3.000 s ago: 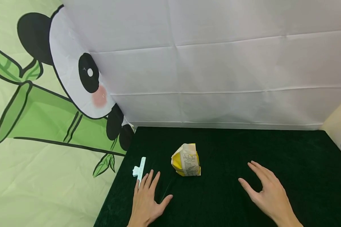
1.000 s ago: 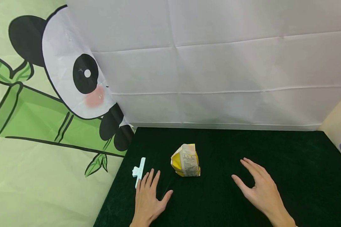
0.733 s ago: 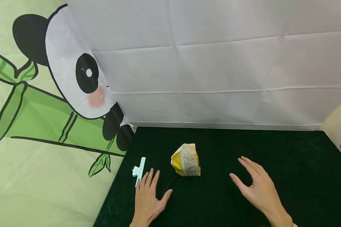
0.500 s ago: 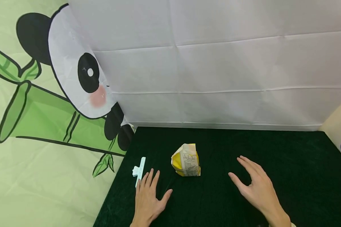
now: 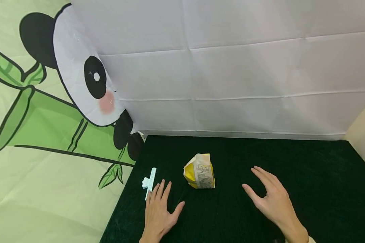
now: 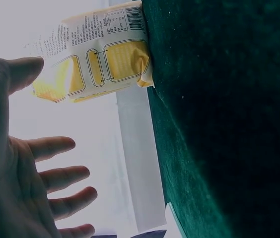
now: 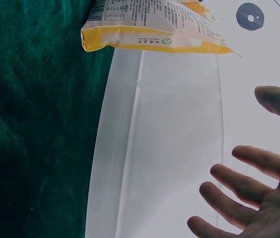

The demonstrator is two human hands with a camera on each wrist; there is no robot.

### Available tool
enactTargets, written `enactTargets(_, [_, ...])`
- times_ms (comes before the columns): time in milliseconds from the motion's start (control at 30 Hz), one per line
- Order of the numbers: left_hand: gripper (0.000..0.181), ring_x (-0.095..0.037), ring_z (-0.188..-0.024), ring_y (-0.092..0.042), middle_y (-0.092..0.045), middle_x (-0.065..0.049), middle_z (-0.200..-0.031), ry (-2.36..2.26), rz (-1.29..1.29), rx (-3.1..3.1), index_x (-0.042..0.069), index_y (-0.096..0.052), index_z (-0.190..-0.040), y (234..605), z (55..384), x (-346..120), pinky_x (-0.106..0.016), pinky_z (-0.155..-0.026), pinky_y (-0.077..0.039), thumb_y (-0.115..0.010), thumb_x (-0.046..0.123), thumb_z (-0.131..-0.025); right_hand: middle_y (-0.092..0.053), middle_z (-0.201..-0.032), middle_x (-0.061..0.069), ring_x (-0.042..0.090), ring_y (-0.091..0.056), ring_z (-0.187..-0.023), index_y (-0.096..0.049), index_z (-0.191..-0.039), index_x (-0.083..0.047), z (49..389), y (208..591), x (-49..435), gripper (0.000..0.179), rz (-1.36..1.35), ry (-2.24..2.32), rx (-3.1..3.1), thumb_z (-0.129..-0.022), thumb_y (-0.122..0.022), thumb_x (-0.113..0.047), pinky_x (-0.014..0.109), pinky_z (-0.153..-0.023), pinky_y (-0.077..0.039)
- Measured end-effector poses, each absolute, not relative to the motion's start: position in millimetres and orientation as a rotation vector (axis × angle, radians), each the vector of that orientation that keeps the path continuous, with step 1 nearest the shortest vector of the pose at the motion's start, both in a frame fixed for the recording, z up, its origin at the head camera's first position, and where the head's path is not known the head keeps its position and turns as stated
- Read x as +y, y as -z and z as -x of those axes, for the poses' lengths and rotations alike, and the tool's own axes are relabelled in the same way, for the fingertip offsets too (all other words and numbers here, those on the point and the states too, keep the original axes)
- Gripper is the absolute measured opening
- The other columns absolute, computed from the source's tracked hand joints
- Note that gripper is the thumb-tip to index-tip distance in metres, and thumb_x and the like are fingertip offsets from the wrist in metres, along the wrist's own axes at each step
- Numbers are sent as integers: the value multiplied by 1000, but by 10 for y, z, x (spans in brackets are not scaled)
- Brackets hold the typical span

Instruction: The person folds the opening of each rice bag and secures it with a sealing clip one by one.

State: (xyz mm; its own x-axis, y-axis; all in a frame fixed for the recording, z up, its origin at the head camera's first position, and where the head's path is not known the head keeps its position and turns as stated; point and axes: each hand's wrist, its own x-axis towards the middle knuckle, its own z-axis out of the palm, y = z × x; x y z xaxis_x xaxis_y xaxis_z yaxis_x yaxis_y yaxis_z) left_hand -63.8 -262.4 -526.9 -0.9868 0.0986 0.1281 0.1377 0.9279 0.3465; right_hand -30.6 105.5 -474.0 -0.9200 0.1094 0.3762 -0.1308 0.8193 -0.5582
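Finds the right hand (image 5: 270, 200) shifted inward over the last few seconds, now nearer the bag (image 5: 199, 173) but without contact. Records no clear movement of the left hand (image 5: 159, 212), the bag or the clip (image 5: 152, 177). Suggests, on judgement, a stage before any handling. Shows fingers and thumbs apart on both hands, holding nothing. Places the bag on the dark green cloth (image 5: 225, 216), between both grips and forward of them; places the clip just forward and left of the left fingers, near end partly hidden. Includes on the bag a barcode (image 6: 136, 19), a printed grid (image 6: 116, 21), dense small print and a green mark (image 7: 166, 41). Yields no legible word or brand: too small and blurred.
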Motion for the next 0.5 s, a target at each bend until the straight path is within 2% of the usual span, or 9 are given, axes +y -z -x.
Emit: enactTargets(500, [84, -43, -154, -40, -40, -14, -171, 545, 193, -2949, 19, -50, -159, 5296, 651, -2611, -73, -125, -26, -67, 69, -93, -60, -152, 20, 45, -56, -134, -63, -145, -7, 346, 4747, 996, 63, -38, -831, -2593, -96, -79, -42, 71, -103, -47])
